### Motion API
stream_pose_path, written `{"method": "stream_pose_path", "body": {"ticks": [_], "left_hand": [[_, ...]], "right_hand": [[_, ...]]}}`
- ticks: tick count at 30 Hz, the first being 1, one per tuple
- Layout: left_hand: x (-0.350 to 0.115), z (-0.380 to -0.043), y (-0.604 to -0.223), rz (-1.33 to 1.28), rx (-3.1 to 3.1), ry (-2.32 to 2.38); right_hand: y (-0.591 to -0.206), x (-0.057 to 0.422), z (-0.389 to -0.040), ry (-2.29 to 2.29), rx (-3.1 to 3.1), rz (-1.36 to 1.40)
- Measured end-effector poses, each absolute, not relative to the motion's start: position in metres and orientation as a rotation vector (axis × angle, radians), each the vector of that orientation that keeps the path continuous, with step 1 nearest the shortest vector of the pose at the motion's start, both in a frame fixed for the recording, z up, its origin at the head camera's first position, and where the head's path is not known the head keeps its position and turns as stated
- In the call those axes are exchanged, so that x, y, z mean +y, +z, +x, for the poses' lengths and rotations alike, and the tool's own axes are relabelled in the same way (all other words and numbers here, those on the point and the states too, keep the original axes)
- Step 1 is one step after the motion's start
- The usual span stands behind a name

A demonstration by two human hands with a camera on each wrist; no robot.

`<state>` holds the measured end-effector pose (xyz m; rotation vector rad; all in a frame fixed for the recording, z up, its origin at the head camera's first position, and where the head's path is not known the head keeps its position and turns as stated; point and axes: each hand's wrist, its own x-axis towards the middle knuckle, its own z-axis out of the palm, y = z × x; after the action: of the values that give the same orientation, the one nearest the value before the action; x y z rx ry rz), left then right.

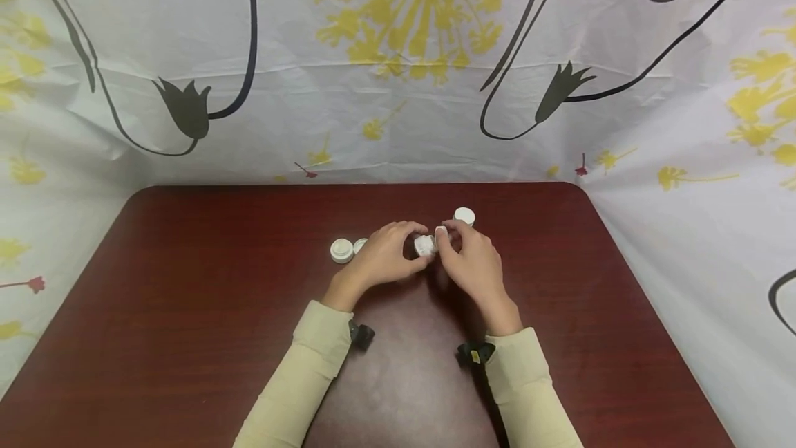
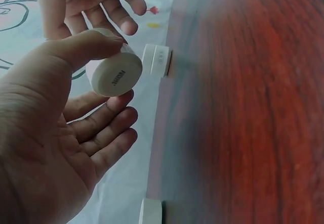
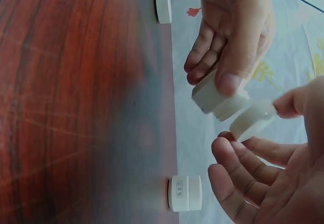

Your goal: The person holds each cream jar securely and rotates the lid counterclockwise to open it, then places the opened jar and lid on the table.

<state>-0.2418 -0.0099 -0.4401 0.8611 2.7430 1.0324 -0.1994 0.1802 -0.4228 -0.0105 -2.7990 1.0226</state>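
Close together over the table, both hands work on a small white screw-top jar. My left hand (image 1: 385,256) grips the jar (image 3: 210,93) between thumb and fingers, tilted, its neck towards the other hand. The jar's base (image 2: 117,75), with small dark print, faces the left wrist camera. My right hand (image 1: 479,265) pinches the white round lid (image 3: 252,120) between thumb and fingertips. The lid is off the neck, right beside it. Past the right hand stands another white jar (image 1: 464,216) with its lid on.
Left of the left hand a round white piece (image 1: 341,250) lies on the dark red table (image 1: 218,310). Beside it, another white piece (image 1: 358,245) is partly hidden by the left hand. A patterned white cloth (image 1: 398,137) hangs behind the table's far edge.
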Motion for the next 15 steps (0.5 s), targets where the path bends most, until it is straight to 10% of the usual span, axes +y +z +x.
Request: {"method": "stream_pose_path", "body": {"ticks": [15], "left_hand": [[-0.047, -0.236, -0.438, 0.760, 2.795, 1.125]], "right_hand": [[-0.432, 0.161, -0.199, 1.060, -2.785, 0.132]]}}
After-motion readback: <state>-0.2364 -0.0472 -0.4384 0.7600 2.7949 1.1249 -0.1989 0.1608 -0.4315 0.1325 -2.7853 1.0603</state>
